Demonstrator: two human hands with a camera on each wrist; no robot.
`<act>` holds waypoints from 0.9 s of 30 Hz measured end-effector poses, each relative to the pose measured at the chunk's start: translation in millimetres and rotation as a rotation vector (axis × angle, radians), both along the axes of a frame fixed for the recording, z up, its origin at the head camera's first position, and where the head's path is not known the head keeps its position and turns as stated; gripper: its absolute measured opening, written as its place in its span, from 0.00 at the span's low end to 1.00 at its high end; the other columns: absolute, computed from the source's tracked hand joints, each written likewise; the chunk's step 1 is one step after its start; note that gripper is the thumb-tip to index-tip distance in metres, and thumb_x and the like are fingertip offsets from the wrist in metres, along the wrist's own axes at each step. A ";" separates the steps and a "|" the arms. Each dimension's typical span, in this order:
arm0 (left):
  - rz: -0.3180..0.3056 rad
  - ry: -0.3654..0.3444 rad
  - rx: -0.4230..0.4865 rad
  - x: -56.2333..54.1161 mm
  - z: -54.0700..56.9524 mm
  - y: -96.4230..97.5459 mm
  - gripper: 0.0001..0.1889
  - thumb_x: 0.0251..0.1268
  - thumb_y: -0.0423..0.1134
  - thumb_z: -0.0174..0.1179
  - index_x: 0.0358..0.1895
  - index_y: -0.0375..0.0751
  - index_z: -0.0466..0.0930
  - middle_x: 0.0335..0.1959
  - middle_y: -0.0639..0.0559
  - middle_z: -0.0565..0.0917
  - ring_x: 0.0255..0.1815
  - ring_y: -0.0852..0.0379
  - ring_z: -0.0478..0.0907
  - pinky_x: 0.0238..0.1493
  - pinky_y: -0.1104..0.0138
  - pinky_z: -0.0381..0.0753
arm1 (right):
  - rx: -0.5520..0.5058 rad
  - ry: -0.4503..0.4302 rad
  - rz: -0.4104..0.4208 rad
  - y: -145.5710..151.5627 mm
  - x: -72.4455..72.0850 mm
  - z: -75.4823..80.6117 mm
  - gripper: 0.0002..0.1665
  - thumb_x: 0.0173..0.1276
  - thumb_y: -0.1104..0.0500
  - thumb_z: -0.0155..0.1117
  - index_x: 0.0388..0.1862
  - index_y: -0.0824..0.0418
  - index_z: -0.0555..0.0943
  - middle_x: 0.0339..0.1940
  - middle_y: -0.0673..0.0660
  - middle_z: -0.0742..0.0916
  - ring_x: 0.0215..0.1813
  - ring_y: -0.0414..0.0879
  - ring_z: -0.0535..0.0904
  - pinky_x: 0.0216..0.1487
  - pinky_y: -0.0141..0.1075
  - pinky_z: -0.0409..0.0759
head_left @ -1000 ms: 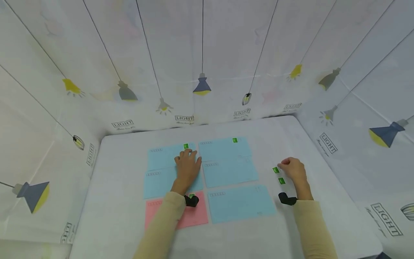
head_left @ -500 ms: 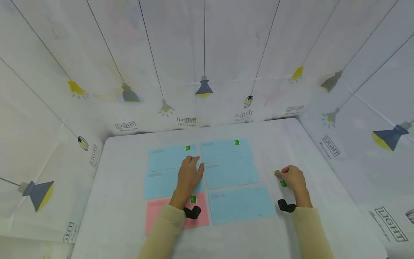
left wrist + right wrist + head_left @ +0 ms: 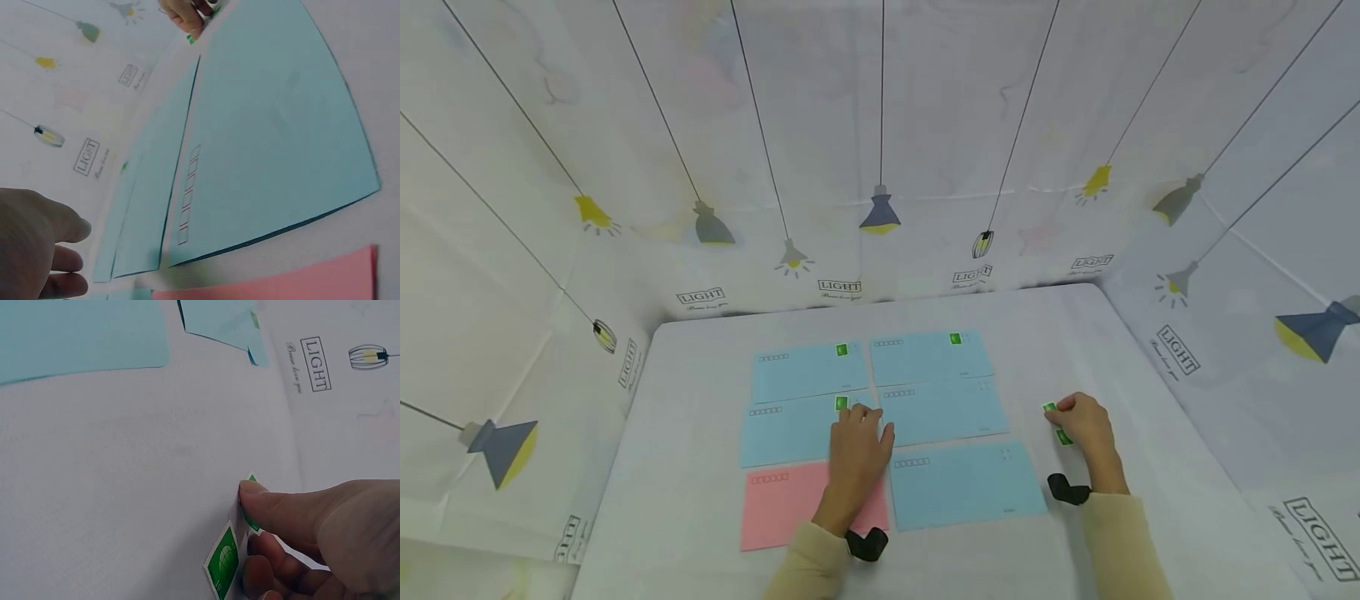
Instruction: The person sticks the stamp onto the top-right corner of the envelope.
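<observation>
My left hand (image 3: 859, 446) lies over the right end of the middle-left blue envelope (image 3: 782, 432) and the pink envelope (image 3: 784, 508), its fingers loosely bent. A green stamp (image 3: 842, 402) on that blue envelope shows just beyond its fingertips. At the table's right side, my right hand (image 3: 1086, 425) pinches a green postage stamp (image 3: 254, 519) at its edge, the thumb covering part of it. A second loose stamp (image 3: 224, 562) lies beside it on the white table. The fingers hide some of the contact.
Top-left (image 3: 808, 372) and top-right (image 3: 932, 357) blue envelopes each bear a green stamp. No stamp shows on the middle-right (image 3: 943, 412) and bottom-right (image 3: 966, 487) blue envelopes. A lamp-printed cloth (image 3: 775, 167) rises behind the table.
My left hand has drawn back from the top-left envelope, uncovering the stamp on the middle-left one and covering the pink one's stamp. My right thumb and fingers have closed on the upper loose stamp.
</observation>
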State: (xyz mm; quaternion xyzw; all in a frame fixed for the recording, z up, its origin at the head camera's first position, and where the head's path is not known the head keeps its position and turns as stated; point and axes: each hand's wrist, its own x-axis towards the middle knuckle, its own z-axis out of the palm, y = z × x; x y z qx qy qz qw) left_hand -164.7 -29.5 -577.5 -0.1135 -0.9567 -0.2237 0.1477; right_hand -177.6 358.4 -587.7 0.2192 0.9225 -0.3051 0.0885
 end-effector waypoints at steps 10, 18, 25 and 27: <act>0.015 -0.006 -0.077 10.5 -29.6 17.3 0.18 0.63 0.48 0.68 0.46 0.36 0.87 0.42 0.44 0.81 0.41 0.48 0.74 0.40 0.57 0.76 | 0.013 0.039 -0.003 0.5 -0.4 -2.8 0.19 0.69 0.56 0.64 0.48 0.70 0.77 0.44 0.70 0.84 0.39 0.56 0.80 0.31 0.38 0.73; 0.040 0.014 -0.137 11.0 -43.6 19.2 0.19 0.61 0.51 0.70 0.43 0.37 0.87 0.41 0.47 0.80 0.39 0.50 0.72 0.38 0.60 0.71 | 0.000 0.052 -0.033 -1.8 2.1 -5.1 0.19 0.70 0.56 0.63 0.50 0.70 0.79 0.47 0.71 0.85 0.41 0.57 0.80 0.32 0.37 0.74; 0.025 0.052 -0.173 8.1 -43.8 19.1 0.18 0.62 0.52 0.69 0.40 0.39 0.87 0.42 0.48 0.81 0.40 0.50 0.73 0.39 0.60 0.71 | -0.018 0.043 -0.040 0.8 -0.3 -1.3 0.18 0.74 0.55 0.57 0.48 0.71 0.80 0.44 0.70 0.85 0.40 0.56 0.80 0.31 0.37 0.73; 0.024 0.056 -0.178 7.7 -43.8 19.4 0.18 0.62 0.52 0.69 0.40 0.39 0.88 0.42 0.48 0.81 0.39 0.50 0.73 0.38 0.60 0.71 | -0.019 0.028 -0.049 1.3 -0.1 0.0 0.19 0.74 0.55 0.57 0.49 0.71 0.79 0.44 0.69 0.85 0.40 0.55 0.80 0.31 0.36 0.73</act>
